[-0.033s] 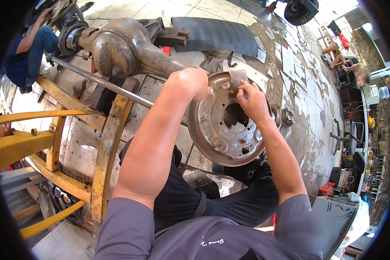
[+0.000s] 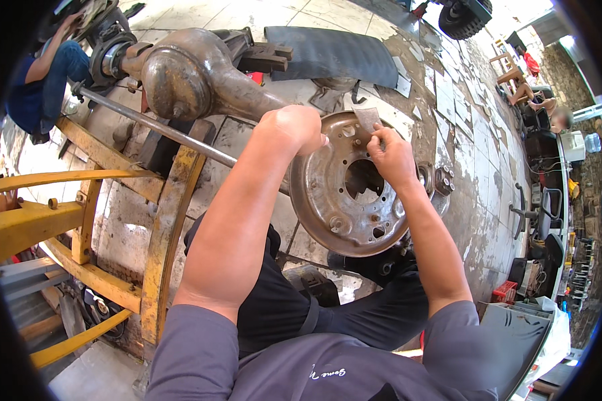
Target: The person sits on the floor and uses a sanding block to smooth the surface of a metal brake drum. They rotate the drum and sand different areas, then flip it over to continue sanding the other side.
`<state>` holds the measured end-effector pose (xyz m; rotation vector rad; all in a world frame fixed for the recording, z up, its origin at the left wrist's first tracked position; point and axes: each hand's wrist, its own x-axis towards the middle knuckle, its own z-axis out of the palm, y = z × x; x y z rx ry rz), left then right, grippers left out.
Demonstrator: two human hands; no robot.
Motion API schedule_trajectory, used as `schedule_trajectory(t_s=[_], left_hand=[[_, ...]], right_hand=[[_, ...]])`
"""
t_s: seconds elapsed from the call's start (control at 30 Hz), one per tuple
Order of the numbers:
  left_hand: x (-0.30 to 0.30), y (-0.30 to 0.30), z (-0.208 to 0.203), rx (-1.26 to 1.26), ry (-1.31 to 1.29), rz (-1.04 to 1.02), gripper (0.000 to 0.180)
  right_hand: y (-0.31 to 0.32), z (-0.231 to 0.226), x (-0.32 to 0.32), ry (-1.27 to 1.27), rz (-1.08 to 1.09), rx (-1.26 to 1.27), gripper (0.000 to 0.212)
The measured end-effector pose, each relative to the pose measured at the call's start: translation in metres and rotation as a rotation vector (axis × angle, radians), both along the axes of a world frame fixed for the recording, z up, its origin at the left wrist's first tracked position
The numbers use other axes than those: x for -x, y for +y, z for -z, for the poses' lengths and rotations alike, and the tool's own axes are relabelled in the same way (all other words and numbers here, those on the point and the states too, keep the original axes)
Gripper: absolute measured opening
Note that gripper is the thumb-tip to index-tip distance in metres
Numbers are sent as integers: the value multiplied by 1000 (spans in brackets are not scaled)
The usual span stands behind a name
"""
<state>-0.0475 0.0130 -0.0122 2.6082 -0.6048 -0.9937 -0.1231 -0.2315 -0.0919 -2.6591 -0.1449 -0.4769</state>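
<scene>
A round metal brake backing plate (image 2: 318,200) stands tilted in front of me, with a large centre hole and several smaller ones. My left hand (image 2: 297,130) is closed over its upper left rim, the fingertips partly hidden behind the wrist and knuckles. At the upper right of the plate, my right hand (image 2: 390,155) pinches a worn greyish-brown piece of sandpaper (image 2: 366,118) between thumb and fingers. The sheet sticks up past the plate's top edge. Whether it touches the metal I cannot tell.
An axle housing (image 2: 180,73) lies beyond my left arm, with a long steel rod (image 2: 160,127) beside it. A yellow metal frame (image 2: 170,247) stands at left. A black rubber mat (image 2: 328,53) lies on the tiles. Another person (image 2: 50,73) crouches at far left.
The sandpaper and the fingers of my right hand have shifted very slightly. My left hand and the backing plate stay where they were.
</scene>
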Motion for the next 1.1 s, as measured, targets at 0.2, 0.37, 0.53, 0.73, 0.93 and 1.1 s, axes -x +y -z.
schedule_trajectory(t_s=[0.2,0.37,0.53,0.73,0.93,1.1], left_hand=[[0,0,-4,-7,11,11,52],[-7,0,4,35,-21,13,51],[-2,4,-6,16,-6,19,53],[-6,-1,-1,35,-17,31,53],[-1,3,-2,21,-3,-1,52],[-2,-1,-5,23,-27,30,53]], right_hand=[[34,-36,33,260,175,307,20],[43,-33,33,312,120,335,23],[22,-6,32,252,-61,359,61],[22,11,24,321,10,494,84],[23,18,35,354,8,432,83],[24,14,31,340,26,439,81]])
